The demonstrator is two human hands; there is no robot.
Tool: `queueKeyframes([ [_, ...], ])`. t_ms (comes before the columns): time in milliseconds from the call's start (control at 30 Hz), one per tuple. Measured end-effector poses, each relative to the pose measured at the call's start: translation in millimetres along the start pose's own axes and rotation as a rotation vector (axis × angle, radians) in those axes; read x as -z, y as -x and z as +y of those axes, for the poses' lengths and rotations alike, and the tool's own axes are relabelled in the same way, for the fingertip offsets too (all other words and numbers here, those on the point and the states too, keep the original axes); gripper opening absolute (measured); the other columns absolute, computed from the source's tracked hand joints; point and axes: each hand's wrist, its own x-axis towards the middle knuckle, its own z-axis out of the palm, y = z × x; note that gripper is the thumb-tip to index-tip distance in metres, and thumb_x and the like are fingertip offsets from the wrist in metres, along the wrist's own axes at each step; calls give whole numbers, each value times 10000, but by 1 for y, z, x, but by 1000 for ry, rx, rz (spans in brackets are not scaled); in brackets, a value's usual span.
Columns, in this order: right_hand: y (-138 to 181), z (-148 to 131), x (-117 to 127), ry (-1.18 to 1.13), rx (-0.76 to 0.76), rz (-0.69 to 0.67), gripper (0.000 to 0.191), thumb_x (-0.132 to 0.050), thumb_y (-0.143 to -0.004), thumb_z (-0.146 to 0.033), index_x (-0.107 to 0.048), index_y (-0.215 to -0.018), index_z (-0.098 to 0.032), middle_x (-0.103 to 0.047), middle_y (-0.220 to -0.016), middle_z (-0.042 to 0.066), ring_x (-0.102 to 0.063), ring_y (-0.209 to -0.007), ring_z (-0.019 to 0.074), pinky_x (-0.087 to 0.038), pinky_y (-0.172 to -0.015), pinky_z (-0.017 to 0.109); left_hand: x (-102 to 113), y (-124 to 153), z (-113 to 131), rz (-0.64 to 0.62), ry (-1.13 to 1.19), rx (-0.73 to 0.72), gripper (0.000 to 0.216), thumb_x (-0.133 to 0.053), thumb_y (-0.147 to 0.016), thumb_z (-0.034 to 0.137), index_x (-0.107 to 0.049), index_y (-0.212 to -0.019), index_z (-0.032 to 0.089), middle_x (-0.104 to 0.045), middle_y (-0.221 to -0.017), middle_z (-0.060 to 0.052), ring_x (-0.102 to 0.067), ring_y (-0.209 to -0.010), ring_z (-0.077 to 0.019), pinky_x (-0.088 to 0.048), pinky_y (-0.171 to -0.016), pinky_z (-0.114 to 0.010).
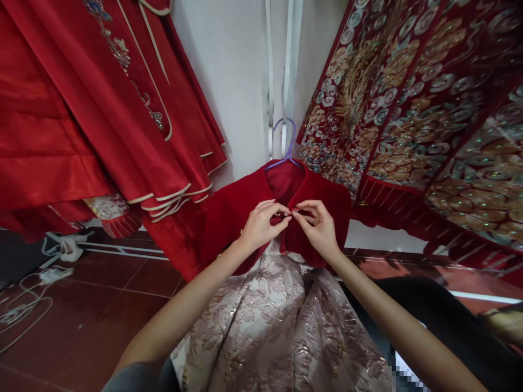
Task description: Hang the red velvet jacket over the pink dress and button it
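Observation:
A short dark-red jacket (241,196) hangs on a purple hanger (290,155) over a pale brocade dress (265,305) with shiny raised flowers. Just below the collar, my left hand (263,222) and my right hand (317,224) meet at the jacket's front opening. Both are closed in a pinch, fingertips nearly touching. Between them shows a small red and gold fastener (295,209), partly covered by my fingers. Its exact shape is too small to make out. Lower on the front edge, another small fastener (283,247) is visible.
Red satin garments with pale piping (134,136) hang at left. Densely embroidered red garments (392,109) hang at right. White rails (287,65) run up the wall behind the hanger. Tangled white cables (24,310) lie on the tiled floor (106,305). A dark shape (429,305) is at lower right.

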Motion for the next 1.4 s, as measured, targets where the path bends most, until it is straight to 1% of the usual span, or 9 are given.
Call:
queueKeyframes([
  [200, 6, -2, 3, 85, 99, 58, 127, -673, -796, -245, -607, -904, -230, -581, -942, 26, -620, -895, 159, -585, -734, 305, -3, 5, -1, 15, -4, 9, 83, -575, -849, 176, -644, -878, 213, -715, -889, 2, -649, -891, -153, -481, -943, -361],
  [300, 7, -6, 4, 138, 158, 79, 102, -661, -805, -232, -603, -889, -233, -592, -924, 29, -622, -880, 165, -586, -714, 314, -5, 0, 4, 26, 45, 100, 64, -614, -837, 243, -615, -884, 199, -698, -888, -17, -652, -851, -156, -509, -848, -325],
  [433, 9, -6, 8, 240, 234, 64, 38, -623, -831, -232, -588, -834, -244, -620, -912, 41, -629, -876, 185, -579, -720, 351, -11, -12, 10, 82, 252, 259, 185, -635, -825, 257, -535, -967, 193, -695, -882, -20, -677, -827, -138, -520, -768, -261],
  [533, 10, -1, 12, 380, 300, 53, 43, -600, -844, -236, -585, -810, -256, -651, -896, 47, -632, -873, 204, -559, -757, 400, -17, -21, 11, 61, 388, 338, 282, -644, -808, 216, -491, -1045, 198, -682, -809, 0, -679, -771, -121, -523, -719, -231],
  [667, 12, 6, 18, 495, 370, 56, 66, -606, -840, -227, -581, -794, -267, -679, -883, 42, -636, -873, 217, -526, -792, 436, -21, -25, 10, 50, 418, 350, 253, -650, -774, 177, -524, -992, 190, -643, -805, 3, -659, -725, -97, -526, -673, -202],
  [867, 13, 9, 19, 510, 476, 77, 112, -629, -821, -169, -581, -803, -269, -680, -845, 26, -632, -832, 207, -504, -759, 401, -19, -23, 13, 41, 366, 313, 200, -638, -776, 186, -547, -954, 189, -632, -830, 2, -656, -735, -92, -530, -682, -200],
  [1033, 14, 11, 18, 588, 432, 171, 98, -657, -804, -242, -564, -778, -258, -597, -780, 34, -585, -754, 196, -500, -673, 363, -14, -25, 17, 29, 319, 287, 166, -629, -778, 167, -556, -926, 190, -649, -846, -3, -663, -750, -101, -528, -692, -208],
  [1233, 11, 6, 19, 547, 353, 132, 128, -647, -815, -294, -593, -922, -250, -594, -890, 51, -543, -686, 169, -487, -607, 334, -13, -25, 17, 4, 278, 269, 152, -618, -788, 167, -563, -926, 195, -665, -851, -4, -662, -756, -108, -537, -712, -227],
  [1400, 4, 0, 21, 529, 239, 66, 185, -633, -831, -350, -612, -979, -241, -594, -902, 50, -548, -780, 189, -482, -715, 352, -13, -25, 16, 15, 282, 287, 146, -616, -785, 149, -566, -915, 194, -668, -859, -7, -661, -770, -109, -535, -714, -223],
])
